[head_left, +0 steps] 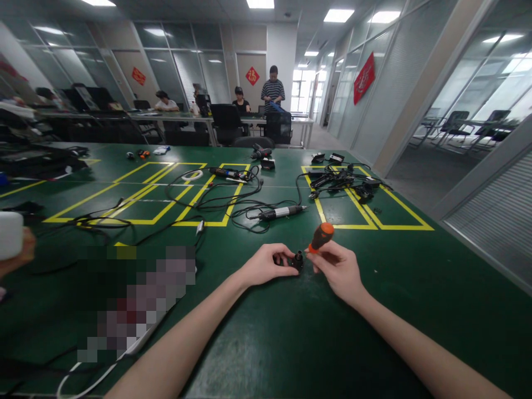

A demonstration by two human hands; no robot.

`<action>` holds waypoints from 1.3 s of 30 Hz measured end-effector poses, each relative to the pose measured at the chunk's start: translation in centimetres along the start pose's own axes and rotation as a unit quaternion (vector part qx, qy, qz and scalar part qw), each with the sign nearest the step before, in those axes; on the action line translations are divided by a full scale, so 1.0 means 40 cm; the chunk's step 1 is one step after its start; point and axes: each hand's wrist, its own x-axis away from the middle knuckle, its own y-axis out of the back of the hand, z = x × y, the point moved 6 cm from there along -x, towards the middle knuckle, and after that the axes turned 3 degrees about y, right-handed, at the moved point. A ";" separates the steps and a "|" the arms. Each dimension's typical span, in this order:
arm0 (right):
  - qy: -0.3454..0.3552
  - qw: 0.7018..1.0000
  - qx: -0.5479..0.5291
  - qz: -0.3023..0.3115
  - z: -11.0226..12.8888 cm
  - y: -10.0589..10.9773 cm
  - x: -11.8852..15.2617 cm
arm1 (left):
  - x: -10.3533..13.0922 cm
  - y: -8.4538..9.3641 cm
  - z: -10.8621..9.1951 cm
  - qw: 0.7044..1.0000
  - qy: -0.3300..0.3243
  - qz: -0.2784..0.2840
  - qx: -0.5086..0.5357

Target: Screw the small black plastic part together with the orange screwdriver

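Observation:
My left hand (271, 262) is closed, with thumb and fingers pinching a small black part (297, 260) that rests at the tabletop and has a short upright post. Just to the right, my right hand (338, 271) grips an orange and black screwdriver (322, 237) low down, near where the handle ends. The handle points up and leans to the right. The screwdriver's tip is hidden by my fingers, so I cannot tell whether it touches the black part.
A silver and black electric screwdriver (282, 213) with a cable lies beyond my hands. Black cables and parts (341, 180) sit in a yellow-taped area. At left are a blurred power strip (143, 332) and another person's hand (25, 249) holding something white. People sit and stand farther back.

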 end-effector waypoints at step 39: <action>0.122 0.948 0.244 0.165 0.037 -0.008 -0.025 | 0.000 0.000 0.003 1.000 0.004 -0.001 0.001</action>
